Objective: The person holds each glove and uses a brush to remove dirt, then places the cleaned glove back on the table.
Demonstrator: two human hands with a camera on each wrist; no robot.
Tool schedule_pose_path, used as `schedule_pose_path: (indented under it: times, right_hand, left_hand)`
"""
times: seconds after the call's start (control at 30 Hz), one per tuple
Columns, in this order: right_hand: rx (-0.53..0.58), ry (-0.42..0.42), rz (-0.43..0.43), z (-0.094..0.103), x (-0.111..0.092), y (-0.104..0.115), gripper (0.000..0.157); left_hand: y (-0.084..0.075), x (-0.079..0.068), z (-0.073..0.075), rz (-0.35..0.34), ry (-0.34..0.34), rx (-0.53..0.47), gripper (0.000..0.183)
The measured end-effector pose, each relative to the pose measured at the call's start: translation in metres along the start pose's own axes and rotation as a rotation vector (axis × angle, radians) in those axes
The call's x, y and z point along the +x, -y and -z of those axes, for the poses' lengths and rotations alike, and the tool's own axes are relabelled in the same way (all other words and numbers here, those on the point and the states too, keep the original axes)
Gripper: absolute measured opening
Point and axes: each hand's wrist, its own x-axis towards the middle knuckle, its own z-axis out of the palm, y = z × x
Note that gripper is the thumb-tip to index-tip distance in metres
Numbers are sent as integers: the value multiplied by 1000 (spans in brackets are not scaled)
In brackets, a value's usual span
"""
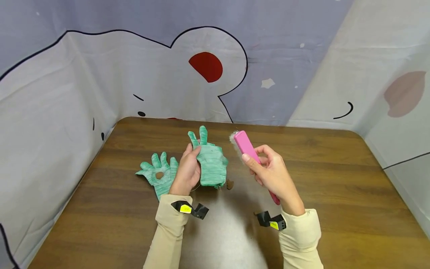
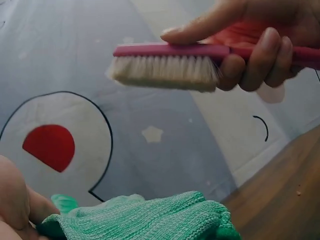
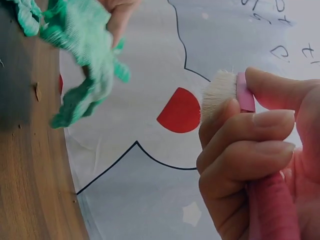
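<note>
My left hand (image 1: 189, 168) holds a green knit glove (image 1: 212, 164) by its left side, thumb across the front, with two glove fingers pointing up. In my right hand (image 1: 273, 172) is a pink brush (image 1: 248, 145), gripped around its handle with the thumb along its back. Its pale bristles (image 2: 165, 74) face the glove, with a gap between them. Another green glove (image 1: 162, 177) lies on the table left of my left hand, fingers spread, with a round brown spot (image 1: 159, 175) showing on its palm.
A small brown flake (image 1: 230, 184) lies on the wooden table (image 1: 339, 186) below the held glove. Smaller crumbs (image 3: 37, 92) show on the wood in the right wrist view. A printed cloth (image 1: 275, 56) hangs behind the table and along its sides.
</note>
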Motion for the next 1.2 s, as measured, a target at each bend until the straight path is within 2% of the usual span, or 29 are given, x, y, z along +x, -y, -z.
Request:
schedule_pose_path:
  times: [0.07, 0.2, 0.4, 0.57, 0.7, 0.8, 0.93, 1.1, 1.2]
  right_hand:
    - [6, 7, -2, 1, 1, -1, 35]
    - [20, 20, -15, 2, 0, -1, 35]
    - [28, 38, -27, 4, -2, 1, 36]
    - [17, 46, -34, 5, -2, 1, 37]
    - [6, 50, -38, 6, -2, 1, 37]
    - [-1, 61, -41, 6, -3, 0, 35]
    - [-6, 78, -36, 5, -3, 0, 34]
    - [-19, 81, -29, 6, -3, -1, 33]
    - [-23, 78, -28, 6, -3, -1, 32]
  left_hand:
    - [5, 3, 2, 10, 8, 23, 50]
    - [12, 6, 6, 42, -42, 102, 49]
    - [16, 9, 14, 101, -104, 200, 73]
    - [19, 11, 18, 105, -128, 280, 75]
    - [20, 11, 23, 113, -139, 429, 67]
    - [21, 10, 26, 127, -164, 578, 58]
    - [19, 8, 27, 159, -183, 704, 53]
    - [11, 4, 24, 246, -129, 836, 61]
    - [5, 0, 23, 270, -113, 926, 49]
